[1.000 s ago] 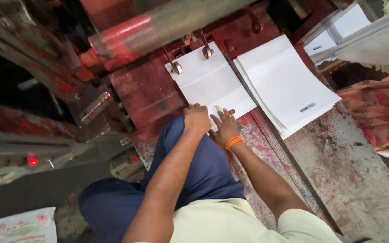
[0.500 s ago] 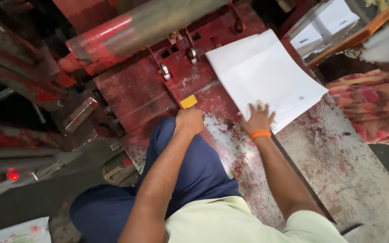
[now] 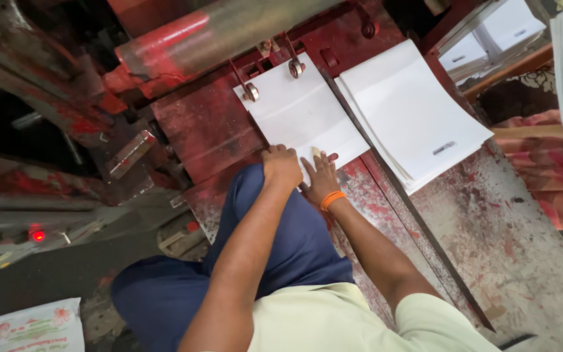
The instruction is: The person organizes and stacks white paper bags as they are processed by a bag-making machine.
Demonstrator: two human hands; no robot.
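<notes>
A red-stained press table (image 3: 509,261) fills the view. Near, both hands press 1 sheet (image 3: 298,117): left hand (image 3: 281,166) curled, right hand (image 3: 322,177) flat, fingers spread. The sheet's far edge sits under 2 rollers (image 3: 273,79), seemingly fed in. The stack (image 3: 412,111) beside looks unfed.

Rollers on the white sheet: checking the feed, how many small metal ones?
2: left roller at the sheet's top left corner, right roller along its top edge. None seem hidden.

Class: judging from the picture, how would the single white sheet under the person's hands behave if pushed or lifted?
The white sheet looks thin and flat, so probably light and floppy. Both hands, left and right, press its near edge, suggesting it slides easily.
</notes>
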